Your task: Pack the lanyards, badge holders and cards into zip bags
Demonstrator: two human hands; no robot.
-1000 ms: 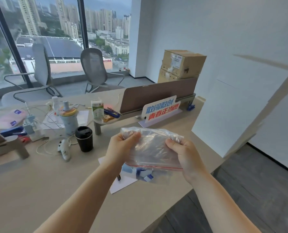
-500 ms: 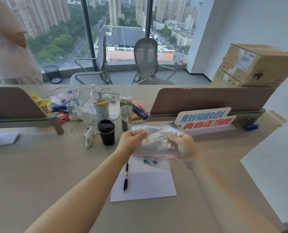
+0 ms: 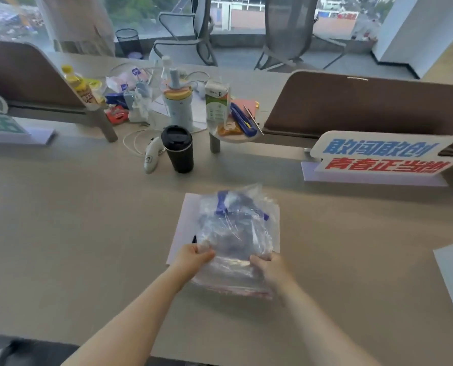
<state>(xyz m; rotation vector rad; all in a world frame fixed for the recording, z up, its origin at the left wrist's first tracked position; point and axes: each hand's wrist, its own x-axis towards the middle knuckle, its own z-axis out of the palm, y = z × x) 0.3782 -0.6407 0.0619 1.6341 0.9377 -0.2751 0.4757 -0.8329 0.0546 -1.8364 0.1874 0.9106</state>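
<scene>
One clear zip bag (image 3: 236, 233) lies on a white sheet of paper (image 3: 185, 220) on the desk (image 3: 75, 233), red zip strip toward the person. Left hand (image 3: 193, 257) pinches its near-left part, right hand (image 3: 269, 265) grips the near-right part. Blue lanyard pieces show inside at the far end; count unreadable, cards and holders too blurred to tell. Bag looks light, floppy, slick film; best held by both near corners at the zip strip. One black cup (image 3: 178, 149) stands well apart.
</scene>
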